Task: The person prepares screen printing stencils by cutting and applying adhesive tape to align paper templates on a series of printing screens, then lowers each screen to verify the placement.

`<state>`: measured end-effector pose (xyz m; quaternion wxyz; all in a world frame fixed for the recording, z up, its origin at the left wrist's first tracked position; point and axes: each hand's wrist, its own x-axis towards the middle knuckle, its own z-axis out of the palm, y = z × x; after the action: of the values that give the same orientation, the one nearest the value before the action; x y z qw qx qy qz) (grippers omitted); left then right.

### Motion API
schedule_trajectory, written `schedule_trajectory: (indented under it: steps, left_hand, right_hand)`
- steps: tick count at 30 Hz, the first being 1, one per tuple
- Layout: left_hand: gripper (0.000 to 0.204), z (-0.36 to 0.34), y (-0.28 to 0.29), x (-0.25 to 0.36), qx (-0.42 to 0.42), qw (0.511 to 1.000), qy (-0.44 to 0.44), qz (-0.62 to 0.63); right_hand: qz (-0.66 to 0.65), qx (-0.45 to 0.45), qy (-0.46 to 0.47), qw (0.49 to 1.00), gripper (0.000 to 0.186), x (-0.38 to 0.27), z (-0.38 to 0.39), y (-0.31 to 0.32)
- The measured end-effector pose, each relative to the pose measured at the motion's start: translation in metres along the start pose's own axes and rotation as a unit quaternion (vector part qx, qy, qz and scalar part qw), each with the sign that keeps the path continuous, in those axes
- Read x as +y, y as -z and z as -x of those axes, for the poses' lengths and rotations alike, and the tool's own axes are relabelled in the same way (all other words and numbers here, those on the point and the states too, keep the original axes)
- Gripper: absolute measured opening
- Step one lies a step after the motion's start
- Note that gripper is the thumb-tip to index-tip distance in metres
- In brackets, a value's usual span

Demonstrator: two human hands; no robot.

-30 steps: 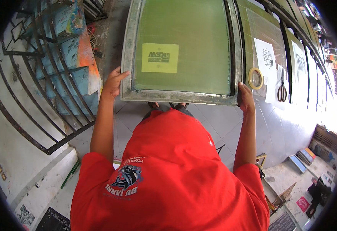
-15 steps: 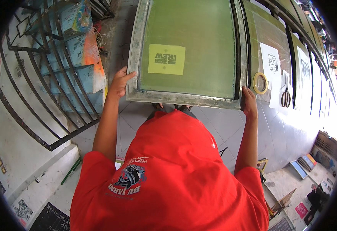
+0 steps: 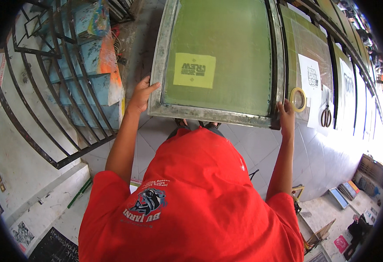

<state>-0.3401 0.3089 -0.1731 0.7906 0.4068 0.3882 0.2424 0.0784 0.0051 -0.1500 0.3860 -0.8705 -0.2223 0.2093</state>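
Observation:
A large screen printing frame (image 3: pixel 209 114) lies in front of me, with grey metal sides and green mesh. Near the left of its mesh is a yellow square patch (image 3: pixel 194 70) with dark, upside-down lettering. My left hand (image 3: pixel 142 95) grips the left side near the front corner, thumb over the top edge, the other fingers partly hidden. At the near right corner, my right hand (image 3: pixel 286 115) is closed on the frame's edge, some fingers out of sight. Just right of that hand, a roll of yellowish tape (image 3: pixel 304 99) rests on the table.
Dark-handled scissors (image 3: pixel 326 117) and printed white sheets (image 3: pixel 310 76) lie on the table to the right, beside dark metal bars. A black metal grille (image 3: pixel 75 155) stands at the left, before paint-stained blue boards (image 3: pixel 91 56). Grey floor tiles (image 3: pixel 248 148) show below the frame.
The whole view has shifted slightly, so everything sits a little further right and lower. My right hand has moved slightly along the frame's right edge, away from the corner. Both hands stay on it.

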Motion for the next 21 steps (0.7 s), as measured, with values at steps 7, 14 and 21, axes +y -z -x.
schedule_trajectory:
  steps: [7, 14, 21]
  left_hand:
    - [0.04, 0.002, -0.001, -0.002, 0.008, 1.0, 0.0, -0.012]
    - [0.035, -0.004, -0.011, 0.003, 0.055, 0.991, -0.037, -0.118]
    - [0.053, -0.004, -0.038, 0.015, 0.156, 0.94, -0.059, -0.299]
  right_hand:
    - [0.235, 0.058, 0.311, 0.919, 0.055, -0.1, 0.056, -0.056]
    - [-0.028, 0.05, 0.035, 0.998, 0.051, -0.037, -0.015, -0.002]
    - [-0.145, -0.117, -0.05, 0.981, 0.039, 0.004, -0.034, -0.006]
